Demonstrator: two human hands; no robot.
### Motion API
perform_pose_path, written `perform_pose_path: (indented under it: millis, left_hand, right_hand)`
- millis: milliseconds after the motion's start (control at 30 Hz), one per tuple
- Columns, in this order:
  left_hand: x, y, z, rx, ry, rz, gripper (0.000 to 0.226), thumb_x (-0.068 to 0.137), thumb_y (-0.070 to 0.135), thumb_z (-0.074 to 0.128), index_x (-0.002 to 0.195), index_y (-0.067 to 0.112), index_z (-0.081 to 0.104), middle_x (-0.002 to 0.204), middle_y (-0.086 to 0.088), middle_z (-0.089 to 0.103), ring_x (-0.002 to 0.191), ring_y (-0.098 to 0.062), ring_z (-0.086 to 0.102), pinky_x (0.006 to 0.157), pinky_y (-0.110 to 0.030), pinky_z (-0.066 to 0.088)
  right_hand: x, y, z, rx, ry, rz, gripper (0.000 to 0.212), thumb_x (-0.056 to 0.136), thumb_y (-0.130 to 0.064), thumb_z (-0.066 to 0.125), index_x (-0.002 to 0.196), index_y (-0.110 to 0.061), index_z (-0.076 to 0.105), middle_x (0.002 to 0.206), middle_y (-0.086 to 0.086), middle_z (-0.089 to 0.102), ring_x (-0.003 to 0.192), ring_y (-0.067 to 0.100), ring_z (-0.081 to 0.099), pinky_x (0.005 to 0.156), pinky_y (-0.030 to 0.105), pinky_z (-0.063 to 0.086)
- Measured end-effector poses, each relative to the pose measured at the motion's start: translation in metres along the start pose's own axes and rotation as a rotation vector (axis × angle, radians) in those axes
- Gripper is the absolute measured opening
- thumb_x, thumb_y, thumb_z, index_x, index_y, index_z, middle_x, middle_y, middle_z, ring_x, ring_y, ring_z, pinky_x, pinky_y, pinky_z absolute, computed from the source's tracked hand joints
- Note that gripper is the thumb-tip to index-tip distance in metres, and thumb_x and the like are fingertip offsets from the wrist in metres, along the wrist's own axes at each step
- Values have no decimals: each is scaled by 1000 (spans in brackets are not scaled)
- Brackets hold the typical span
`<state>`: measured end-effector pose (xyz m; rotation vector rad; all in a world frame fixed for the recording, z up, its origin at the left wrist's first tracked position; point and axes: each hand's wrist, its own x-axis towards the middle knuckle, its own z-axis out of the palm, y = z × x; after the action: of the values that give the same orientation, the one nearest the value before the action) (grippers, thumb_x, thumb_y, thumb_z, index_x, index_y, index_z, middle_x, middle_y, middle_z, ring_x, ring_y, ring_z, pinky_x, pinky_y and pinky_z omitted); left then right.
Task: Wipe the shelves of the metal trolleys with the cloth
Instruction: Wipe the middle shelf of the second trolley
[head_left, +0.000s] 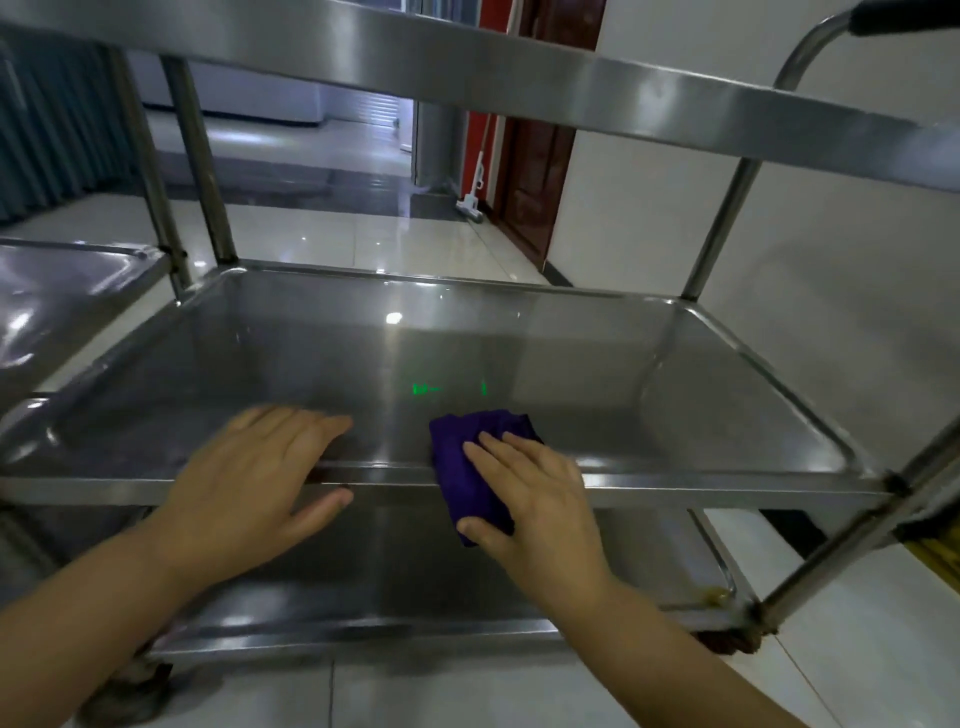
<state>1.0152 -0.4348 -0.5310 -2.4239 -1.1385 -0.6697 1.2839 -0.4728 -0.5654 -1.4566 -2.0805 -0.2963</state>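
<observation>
The purple cloth (475, 467) is pressed over the front rim of the middle shelf (675, 364) by the flat-fingered, released right grip (524, 493), the released left grip (260, 483) being rested alongside.

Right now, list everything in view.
trolley: one, steel, straight ahead, three shelves showing
middle shelf: one, steel, under both hands
second trolley: one, steel, at the left
cloth: one, purple, over the middle shelf's front rim
mop: one, white, leaning beside the door
door: one, dark red-brown, far right
left hand: one, bare, resting on the front rim, left of the cloth
right hand: one, bare, pressing flat on the cloth
</observation>
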Motion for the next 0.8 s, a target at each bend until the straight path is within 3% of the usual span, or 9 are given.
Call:
perform_pose_path:
  millis: [100, 333, 467, 667, 800]
  left_hand:
    - [-38, -48, -13, -15, 44, -6, 66, 96, 57, 22, 109, 7, 64, 95, -7, 66, 87, -23, 56, 83, -32, 35]
    - [-119, -142, -45, -77, 161, -34, 37, 92, 31, 44, 106, 4, 65, 98, -12, 66, 92, -24, 53, 83, -34, 40]
    - [-145, -165, -52, -56, 150, 69, 27, 86, 18, 51, 91, 3, 73, 94, -12, 67, 89, -22, 54, 81, -32, 42]
    - [-156, -175, -55, -139, 210, 88, 24, 84, 15, 53, 88, 1, 73, 91, -12, 67, 88, -21, 53, 82, -30, 40]
    - [-141, -165, -50, -177, 263, 110, 23, 85, 16, 52, 85, 3, 72, 86, -10, 67, 85, -19, 52, 80, -30, 39]
  right_hand:
    - [24, -61, 24, 44, 18, -23, 64, 72, -54, 55, 128, -24, 56, 128, -4, 62, 119, 16, 49, 100, 30, 34]
    - [70, -179, 71, 4, -12, -80, 74, 58, -45, 86, 124, -21, 63, 120, -4, 66, 112, 18, 58, 95, 34, 42]
    - [89, -227, 91, -7, -38, -106, 74, 60, -44, 85, 126, -21, 62, 120, -3, 66, 113, 19, 58, 94, 36, 45]
    - [112, -286, 115, 36, -67, -155, 67, 66, -39, 81, 127, -19, 60, 122, -1, 64, 114, 21, 56, 92, 36, 45]
    - [114, -280, 110, 67, -132, -199, 62, 75, -40, 70, 132, -17, 56, 130, 3, 61, 121, 24, 53, 97, 38, 41]
